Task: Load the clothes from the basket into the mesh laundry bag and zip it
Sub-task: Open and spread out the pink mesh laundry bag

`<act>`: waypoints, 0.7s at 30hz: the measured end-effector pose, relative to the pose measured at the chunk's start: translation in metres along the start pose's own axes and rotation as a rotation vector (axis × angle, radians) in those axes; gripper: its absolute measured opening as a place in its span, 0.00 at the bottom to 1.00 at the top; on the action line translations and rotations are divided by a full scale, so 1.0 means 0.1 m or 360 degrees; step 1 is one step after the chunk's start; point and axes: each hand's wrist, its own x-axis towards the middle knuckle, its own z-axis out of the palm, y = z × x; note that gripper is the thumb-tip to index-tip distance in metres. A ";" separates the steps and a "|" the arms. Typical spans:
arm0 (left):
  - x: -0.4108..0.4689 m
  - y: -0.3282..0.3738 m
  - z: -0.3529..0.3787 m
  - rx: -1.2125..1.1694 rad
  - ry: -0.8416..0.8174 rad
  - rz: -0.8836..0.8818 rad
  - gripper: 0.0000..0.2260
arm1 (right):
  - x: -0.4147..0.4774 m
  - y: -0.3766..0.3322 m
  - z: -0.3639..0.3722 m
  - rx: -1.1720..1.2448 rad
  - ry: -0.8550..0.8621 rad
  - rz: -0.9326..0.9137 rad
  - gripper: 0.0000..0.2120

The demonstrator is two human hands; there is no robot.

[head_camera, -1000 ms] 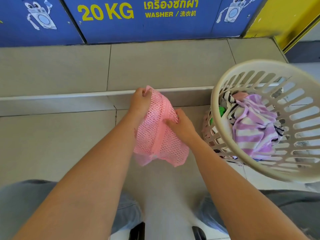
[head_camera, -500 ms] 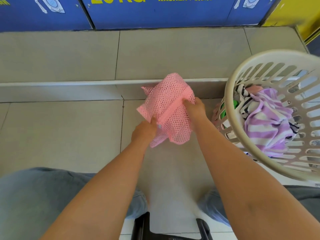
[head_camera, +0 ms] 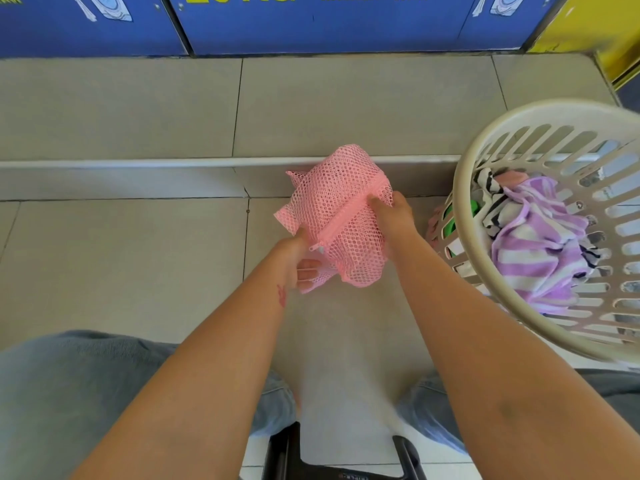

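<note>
The pink mesh laundry bag (head_camera: 341, 209) hangs crumpled in the air above the tiled floor, its zipper strip running diagonally across it with the small pull at the lower left end. My left hand (head_camera: 298, 259) grips the bag's lower left edge just below the zipper pull. My right hand (head_camera: 393, 216) pinches the bag at the zipper's upper right part. The cream slatted basket (head_camera: 464, 216) sits at the right, tilted toward me, with a purple striped garment (head_camera: 540, 251), a black-and-white striped piece and something green inside.
A tiled step with a metal edge (head_camera: 138, 163) crosses the floor ahead. Blue washer fronts (head_camera: 329, 26) line the far wall and a yellow panel (head_camera: 602, 26) stands at the right. My knees in grey jeans and a black stool frame (head_camera: 287, 452) are below.
My left hand has dropped from the bag's top to its lower left edge by the zipper pull. The bag has turned so the zipper runs diagonally. My view has tilted down.
</note>
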 end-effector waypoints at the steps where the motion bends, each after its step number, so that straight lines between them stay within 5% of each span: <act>1: 0.00 -0.01 0.01 0.0004 -0.0067 -0.0026 0.24 | 0.00 -0.01 0.00 -0.0028 -0.0005 -0.0008 0.15; 7: 0.00 0.09 0.09 -0.0107 0.0117 0.0274 0.08 | 0.02 0.02 -0.02 -0.0264 -0.0021 -0.0068 0.15; 10: 0.01 0.13 0.05 -0.0180 0.0096 0.0435 0.07 | 0.03 0.08 -0.02 -0.0999 0.0072 -0.0158 0.22; 13: -0.02 0.16 0.02 -0.0315 -0.0003 0.0579 0.08 | -0.02 0.17 0.01 -0.1542 0.0282 -0.0585 0.23; 17: -0.09 0.18 0.01 -0.0374 0.0013 0.0657 0.07 | -0.23 0.16 0.14 -0.1550 0.0123 -0.1455 0.08; 21: -0.19 0.21 0.00 -0.0445 -0.0042 0.0631 0.05 | -0.46 0.21 0.28 -0.1512 -0.0079 -0.1726 0.09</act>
